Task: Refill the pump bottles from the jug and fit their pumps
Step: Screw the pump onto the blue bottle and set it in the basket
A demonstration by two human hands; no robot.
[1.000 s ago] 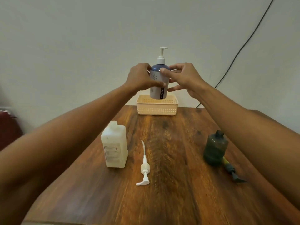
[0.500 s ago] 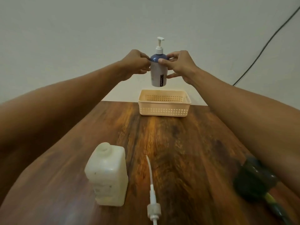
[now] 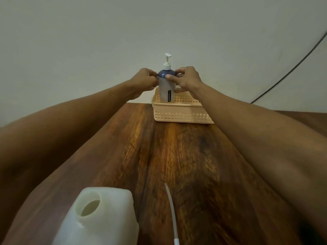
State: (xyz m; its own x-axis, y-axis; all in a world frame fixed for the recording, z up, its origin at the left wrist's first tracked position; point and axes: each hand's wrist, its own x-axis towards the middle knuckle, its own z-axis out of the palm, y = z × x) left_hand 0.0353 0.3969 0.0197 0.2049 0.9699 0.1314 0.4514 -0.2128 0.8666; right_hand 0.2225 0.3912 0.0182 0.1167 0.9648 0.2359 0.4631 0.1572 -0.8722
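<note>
Holding the blue pump bottle [image 3: 165, 87] upright, white pump [image 3: 167, 62] fitted on top, lower part inside the peach slotted basket [image 3: 182, 117] at the far end of the wooden table [image 3: 177, 156]. Gripping its shoulder from either side with left hand [image 3: 144, 80] and right hand [image 3: 187, 80], fingers curled. Nearer: uncapped white jug [image 3: 106, 218], loose dip tube [image 3: 170, 204] just beside.

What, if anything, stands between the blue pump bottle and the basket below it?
Nothing visible. The left hand and right hand grip the pump bottle at its shoulder, and its lower end is already inside the basket, near its left end.
</note>
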